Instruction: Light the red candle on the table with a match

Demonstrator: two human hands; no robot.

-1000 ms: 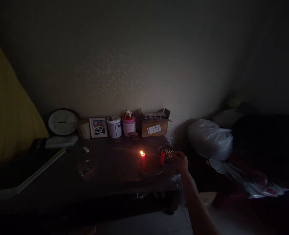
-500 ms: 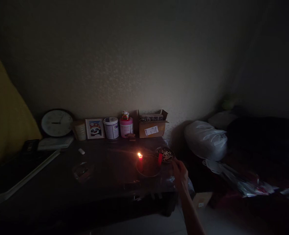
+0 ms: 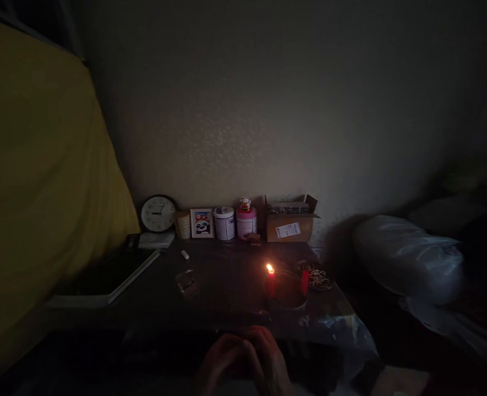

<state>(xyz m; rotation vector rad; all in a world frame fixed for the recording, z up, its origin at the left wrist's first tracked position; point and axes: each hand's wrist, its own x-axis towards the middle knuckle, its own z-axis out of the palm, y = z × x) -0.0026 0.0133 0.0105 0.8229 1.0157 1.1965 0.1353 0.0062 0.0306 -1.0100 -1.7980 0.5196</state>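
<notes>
My left hand point(image 3: 222, 353) and my right hand point(image 3: 268, 355) are close together at the table's front edge, fingers curled toward each other. Whatever may be between them is hidden in the dim light. Beyond them a lit red candle point(image 3: 271, 285) stands upright in a round, dark shallow dish point(image 3: 286, 305). At the right side of that dish is a second red upright piece point(image 3: 305, 283) with no flame. Just behind it lies another round dish point(image 3: 329, 286) full of short pale sticks. Neither hand touches the candle or the dishes.
A clock point(image 3: 158, 213), picture frame point(image 3: 202, 223), two tubs, one white point(image 3: 225, 224) and one pink-lidded point(image 3: 246, 226), and a cardboard box point(image 3: 289, 228) line the wall. A small clear packet point(image 3: 187, 284) and a white piece point(image 3: 185, 254) lie left. White plastic bags point(image 3: 408, 256) are at right.
My right hand has left the edge of the dish of sticks and come back to the table's front. My left hand has come into view beside it. The view has turned left.
</notes>
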